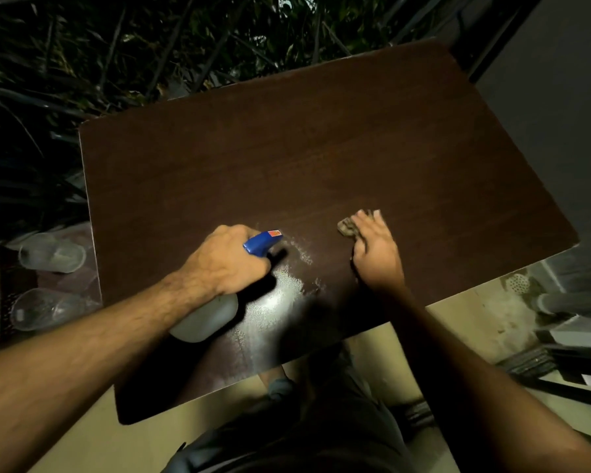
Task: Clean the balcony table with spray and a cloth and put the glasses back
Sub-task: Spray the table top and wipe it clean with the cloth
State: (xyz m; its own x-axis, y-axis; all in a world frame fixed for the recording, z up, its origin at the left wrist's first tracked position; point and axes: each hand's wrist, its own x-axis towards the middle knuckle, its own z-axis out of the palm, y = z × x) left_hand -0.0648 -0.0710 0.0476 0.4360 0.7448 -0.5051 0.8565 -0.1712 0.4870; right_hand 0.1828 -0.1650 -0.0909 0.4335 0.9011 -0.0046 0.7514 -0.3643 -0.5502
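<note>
A dark brown wooden table (321, 158) fills the middle of the view. My left hand (227, 261) grips a spray bottle (209, 317) with a blue trigger head, its nozzle pointing right over the table's near part. A wet, shiny patch of spray droplets (280, 295) lies on the wood just right of the bottle. My right hand (376, 250) presses flat on a small brownish cloth (347, 227), which sticks out past my fingers. Two clear glasses (50, 252) (45, 310) stand off the table at the left, on a lower surface.
Dark foliage (151, 46) lies beyond the table's far edge. A grey wall (560, 114) rises at the right. The pale floor (475, 319) shows below, with a drain and dark items (560, 363) at the right. My legs are under the near edge.
</note>
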